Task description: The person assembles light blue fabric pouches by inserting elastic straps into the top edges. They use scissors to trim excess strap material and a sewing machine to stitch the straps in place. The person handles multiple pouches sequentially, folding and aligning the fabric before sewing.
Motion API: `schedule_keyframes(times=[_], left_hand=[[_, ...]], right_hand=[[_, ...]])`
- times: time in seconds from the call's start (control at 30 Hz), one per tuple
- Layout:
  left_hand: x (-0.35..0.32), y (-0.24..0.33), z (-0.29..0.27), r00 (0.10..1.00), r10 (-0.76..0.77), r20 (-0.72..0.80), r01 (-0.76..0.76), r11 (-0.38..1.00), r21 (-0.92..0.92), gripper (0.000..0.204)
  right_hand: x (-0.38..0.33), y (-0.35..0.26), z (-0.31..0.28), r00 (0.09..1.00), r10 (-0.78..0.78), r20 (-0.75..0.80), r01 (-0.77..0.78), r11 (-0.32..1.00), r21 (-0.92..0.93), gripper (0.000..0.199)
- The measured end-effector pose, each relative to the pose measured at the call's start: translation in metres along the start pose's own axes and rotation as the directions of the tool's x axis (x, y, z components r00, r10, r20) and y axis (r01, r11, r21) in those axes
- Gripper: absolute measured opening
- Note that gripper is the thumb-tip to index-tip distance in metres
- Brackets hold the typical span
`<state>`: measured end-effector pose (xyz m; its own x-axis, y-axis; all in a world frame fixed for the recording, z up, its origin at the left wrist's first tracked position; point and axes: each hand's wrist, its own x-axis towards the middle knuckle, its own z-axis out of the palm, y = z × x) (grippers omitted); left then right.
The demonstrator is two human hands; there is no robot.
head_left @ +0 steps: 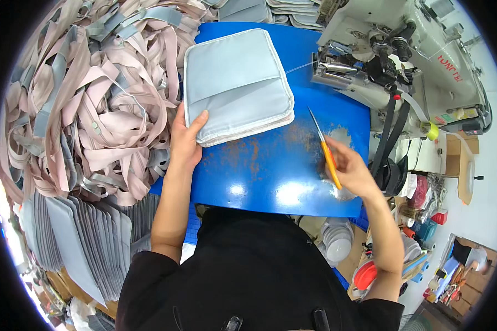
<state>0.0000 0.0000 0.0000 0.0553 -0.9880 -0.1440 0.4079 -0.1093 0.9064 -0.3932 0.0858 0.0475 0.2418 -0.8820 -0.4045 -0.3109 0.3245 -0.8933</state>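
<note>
My left hand (189, 137) grips the lower left corner of a light grey fabric panel (234, 71), thumb on top. The panel is squarish with rounded corners, white bound edges and a slanting pocket seam; it looks thick, perhaps more than one layer. A thin light strand (300, 68) runs from its right edge toward the sewing machine (392, 60). To the right, my right hand (348, 165) is closed around scissors (328, 157) with orange-yellow handles, slightly blurred. Their blades point up and away, apart from the panel, and look closed.
The blue table (232, 187) has worn brown patches. A large heap of pink and grey strips (116, 110) lies at the left, above stacked grey panels (88, 237). More panels (246, 10) lie at the far edge. Another person (472, 256) is at lower right.
</note>
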Motion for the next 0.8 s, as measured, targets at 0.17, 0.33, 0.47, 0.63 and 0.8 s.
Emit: schedule_keyframes(times=[0.17, 0.33, 0.47, 0.63, 0.8], left_hand=[[-0.004, 0.004, 0.007, 1.000, -0.016, -0.004, 0.016, 0.999, -0.032, 0.058], [0.005, 0.010, 0.011, 1.000, 0.001, 0.002, -0.001, 1.000, -0.021, 0.060], [0.031, 0.006, 0.025, 0.997, 0.075, -0.003, -0.075, 0.997, -0.001, 0.062], [0.144, 0.032, 0.093, 0.950, 0.291, 0.116, -0.291, 0.957, -0.010, 0.063], [0.317, 0.092, 0.096, 0.975, 0.194, -0.108, -0.201, 0.978, -0.056, 0.061]], right_hand=[[0.046, -0.032, 0.026, 0.931, -0.201, -0.306, 0.091, 0.936, -0.340, 0.075], [0.094, -0.029, 0.021, 0.901, -0.250, -0.354, 0.178, 0.958, -0.224, 0.062], [0.087, -0.001, 0.017, 0.870, -0.348, -0.350, 0.308, 0.937, -0.167, 0.057], [0.040, 0.010, 0.014, 0.844, -0.301, -0.444, 0.170, 0.935, -0.311, 0.057], [0.017, 0.020, 0.022, 0.823, -0.341, -0.455, 0.217, 0.928, -0.302, 0.057]])
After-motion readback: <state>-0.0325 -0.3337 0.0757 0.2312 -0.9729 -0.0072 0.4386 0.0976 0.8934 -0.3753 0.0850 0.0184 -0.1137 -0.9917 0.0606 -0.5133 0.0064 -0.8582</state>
